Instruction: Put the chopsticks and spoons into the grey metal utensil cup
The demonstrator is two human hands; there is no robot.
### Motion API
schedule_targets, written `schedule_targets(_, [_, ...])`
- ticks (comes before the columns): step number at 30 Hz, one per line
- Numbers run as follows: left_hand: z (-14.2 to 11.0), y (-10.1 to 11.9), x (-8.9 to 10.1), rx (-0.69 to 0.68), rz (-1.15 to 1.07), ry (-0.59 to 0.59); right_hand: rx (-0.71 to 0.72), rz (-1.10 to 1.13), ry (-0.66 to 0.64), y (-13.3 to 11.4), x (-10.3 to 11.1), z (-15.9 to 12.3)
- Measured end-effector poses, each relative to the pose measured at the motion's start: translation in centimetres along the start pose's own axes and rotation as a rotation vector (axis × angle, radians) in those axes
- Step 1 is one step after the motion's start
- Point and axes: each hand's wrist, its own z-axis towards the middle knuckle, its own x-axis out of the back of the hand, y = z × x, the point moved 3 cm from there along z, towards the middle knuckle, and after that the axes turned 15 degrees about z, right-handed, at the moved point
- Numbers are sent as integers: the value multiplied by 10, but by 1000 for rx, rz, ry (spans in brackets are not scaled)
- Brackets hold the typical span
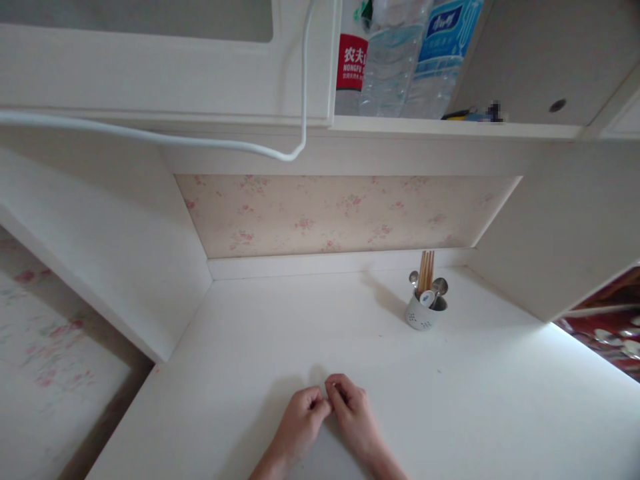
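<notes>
My left hand (306,415) and my right hand (351,408) are close together over the front middle of the white desk top (240,333). Both have their fingers curled in, and the thumbs and fingertips meet or nearly meet between them. Whether anything small is pinched there cannot be made out. Farther back on the right, apart from the hands, stands a white utensil holder (419,316) with dotted marks. Wooden chopsticks (427,270), a metal spoon (440,287), a smaller spoon (413,277) and a white-ended utensil (427,298) stick up from it.
Above the desk runs a shelf (450,127) holding several plastic water bottles (395,60). A white cable (220,143) hangs across the cabinet front (200,73). Side panels (125,247) bound the desk left and right, with flowered wallpaper (325,213) behind.
</notes>
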Motion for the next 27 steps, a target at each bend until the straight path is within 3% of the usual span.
schedule_targets(27, [0, -1, 0, -5, -15, -5, 9, -43, 6, -3, 1, -1])
